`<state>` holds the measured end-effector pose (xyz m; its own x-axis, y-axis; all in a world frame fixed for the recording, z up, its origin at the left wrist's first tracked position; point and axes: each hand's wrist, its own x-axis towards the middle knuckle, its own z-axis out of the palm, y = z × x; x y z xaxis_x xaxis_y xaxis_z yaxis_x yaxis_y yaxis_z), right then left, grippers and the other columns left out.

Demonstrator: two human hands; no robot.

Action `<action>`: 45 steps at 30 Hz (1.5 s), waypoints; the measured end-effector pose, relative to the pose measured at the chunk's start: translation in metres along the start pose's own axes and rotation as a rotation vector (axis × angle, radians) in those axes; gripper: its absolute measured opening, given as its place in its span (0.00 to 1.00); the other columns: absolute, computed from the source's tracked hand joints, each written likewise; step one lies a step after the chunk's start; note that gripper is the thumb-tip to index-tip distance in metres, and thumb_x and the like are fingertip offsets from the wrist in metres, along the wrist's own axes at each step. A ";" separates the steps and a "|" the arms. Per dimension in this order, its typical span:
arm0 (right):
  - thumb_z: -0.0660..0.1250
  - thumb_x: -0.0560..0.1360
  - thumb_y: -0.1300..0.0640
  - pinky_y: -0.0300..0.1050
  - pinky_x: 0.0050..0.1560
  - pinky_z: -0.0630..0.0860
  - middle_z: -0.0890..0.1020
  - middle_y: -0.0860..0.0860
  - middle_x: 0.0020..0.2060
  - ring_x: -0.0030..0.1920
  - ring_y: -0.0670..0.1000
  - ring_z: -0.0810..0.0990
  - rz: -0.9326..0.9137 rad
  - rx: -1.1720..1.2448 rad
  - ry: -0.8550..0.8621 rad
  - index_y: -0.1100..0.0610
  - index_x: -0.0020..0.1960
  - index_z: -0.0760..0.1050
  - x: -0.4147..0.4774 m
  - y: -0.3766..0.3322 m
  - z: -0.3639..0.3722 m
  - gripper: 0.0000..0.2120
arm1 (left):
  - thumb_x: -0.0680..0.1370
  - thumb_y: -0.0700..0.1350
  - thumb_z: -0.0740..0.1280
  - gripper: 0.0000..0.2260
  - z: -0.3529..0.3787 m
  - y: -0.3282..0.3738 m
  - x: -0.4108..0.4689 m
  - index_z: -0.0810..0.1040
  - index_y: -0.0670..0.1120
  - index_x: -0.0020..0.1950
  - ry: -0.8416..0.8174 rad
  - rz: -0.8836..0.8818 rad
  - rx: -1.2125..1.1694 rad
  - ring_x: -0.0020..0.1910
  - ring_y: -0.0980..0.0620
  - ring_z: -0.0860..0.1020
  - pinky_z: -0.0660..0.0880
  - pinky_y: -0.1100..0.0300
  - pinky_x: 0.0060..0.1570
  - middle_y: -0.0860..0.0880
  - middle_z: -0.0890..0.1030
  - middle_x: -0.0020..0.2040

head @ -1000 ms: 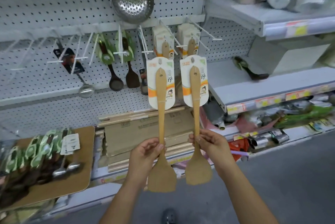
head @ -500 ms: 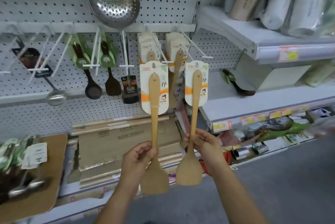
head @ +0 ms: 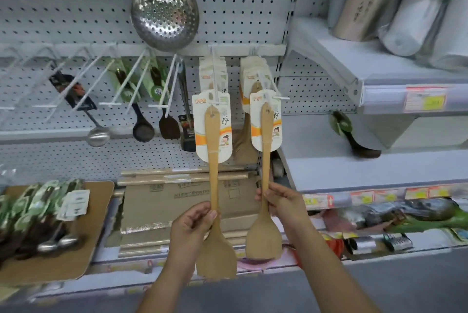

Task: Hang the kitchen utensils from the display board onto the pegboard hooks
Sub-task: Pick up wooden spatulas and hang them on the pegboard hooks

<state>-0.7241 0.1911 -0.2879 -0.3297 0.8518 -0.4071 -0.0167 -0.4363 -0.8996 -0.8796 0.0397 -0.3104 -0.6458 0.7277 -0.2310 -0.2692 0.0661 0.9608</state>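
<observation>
My left hand (head: 193,224) grips the lower handle of a flat-bladed wooden spatula (head: 214,181); its white card tag sits at the tip of a white pegboard hook (head: 215,79). My right hand (head: 282,202) holds a round-bladed wooden spatula (head: 264,186) whose card tag meets the neighbouring hook (head: 272,89). More carded wooden spatulas hang behind on both hooks. The brown display board (head: 93,224) at lower left carries several green-carded dark utensils and steel ladles (head: 57,240).
A perforated steel skimmer (head: 164,15) hangs above. Dark spoons and a steel ladle (head: 97,135) hang on hooks to the left, with several bare hooks. Cardboard boxes (head: 182,206) lie below the pegboard. Grey shelves (head: 379,168) with rolls and one utensil stand to the right.
Both hands have raised the two wooden spatulas towards the hooks, so their card tags now sit at the hook tips. The view has shifted closer and to the right.
</observation>
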 end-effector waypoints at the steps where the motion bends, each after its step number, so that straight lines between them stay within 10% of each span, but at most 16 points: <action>1: 0.64 0.79 0.70 0.53 0.58 0.78 0.85 0.61 0.45 0.48 0.58 0.83 0.000 -0.006 -0.016 0.61 0.51 0.81 0.008 -0.006 0.001 0.09 | 0.75 0.34 0.69 0.09 0.004 0.000 -0.002 0.82 0.40 0.54 0.017 0.005 -0.006 0.46 0.47 0.83 0.78 0.52 0.52 0.41 0.86 0.47; 11: 0.66 0.78 0.69 0.52 0.55 0.79 0.85 0.56 0.40 0.43 0.53 0.84 0.036 -0.136 -0.088 0.60 0.45 0.81 0.097 -0.051 0.023 0.08 | 0.74 0.32 0.71 0.09 0.029 -0.018 -0.016 0.82 0.40 0.53 0.153 0.013 0.023 0.49 0.43 0.84 0.79 0.54 0.51 0.40 0.86 0.47; 18: 0.68 0.77 0.64 0.49 0.57 0.79 0.83 0.57 0.54 0.53 0.56 0.82 -0.048 -0.437 -0.019 0.63 0.61 0.80 0.122 -0.049 0.005 0.13 | 0.74 0.31 0.70 0.08 0.037 -0.021 -0.023 0.82 0.38 0.52 0.104 0.014 0.047 0.46 0.45 0.84 0.80 0.62 0.46 0.39 0.85 0.46; 22: 0.64 0.80 0.64 0.51 0.56 0.80 0.85 0.54 0.49 0.46 0.52 0.84 -0.097 -0.246 -0.073 0.60 0.55 0.80 0.090 -0.063 0.002 0.07 | 0.73 0.34 0.72 0.09 0.033 -0.031 -0.023 0.82 0.38 0.52 0.076 -0.011 0.050 0.49 0.42 0.84 0.79 0.56 0.50 0.39 0.85 0.47; 28: 0.58 0.81 0.41 0.51 0.44 0.82 0.86 0.60 0.49 0.47 0.59 0.85 -0.081 0.008 -0.251 0.60 0.58 0.81 0.014 -0.078 0.039 0.24 | 0.74 0.32 0.71 0.09 0.027 -0.036 -0.025 0.81 0.35 0.53 0.006 -0.003 0.039 0.45 0.46 0.84 0.79 0.60 0.46 0.39 0.85 0.44; 33: 0.71 0.76 0.57 0.63 0.58 0.79 0.87 0.54 0.48 0.51 0.57 0.86 -0.271 -0.148 -0.286 0.56 0.53 0.83 -0.014 -0.083 0.052 0.06 | 0.73 0.30 0.71 0.08 0.022 -0.036 -0.024 0.80 0.34 0.52 -0.006 0.005 0.046 0.43 0.46 0.85 0.80 0.58 0.45 0.38 0.85 0.43; 45: 0.72 0.75 0.62 0.62 0.59 0.79 0.88 0.54 0.45 0.50 0.57 0.86 -0.338 -0.176 -0.282 0.55 0.50 0.83 -0.021 -0.081 0.078 0.05 | 0.75 0.33 0.69 0.06 0.008 -0.029 -0.026 0.81 0.35 0.52 0.005 -0.022 -0.020 0.43 0.45 0.85 0.80 0.56 0.43 0.38 0.85 0.43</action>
<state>-0.7892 0.1864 -0.1943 -0.5770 0.8152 -0.0503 -0.0144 -0.0717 -0.9973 -0.8492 0.0245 -0.3313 -0.6430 0.7231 -0.2525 -0.2973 0.0682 0.9524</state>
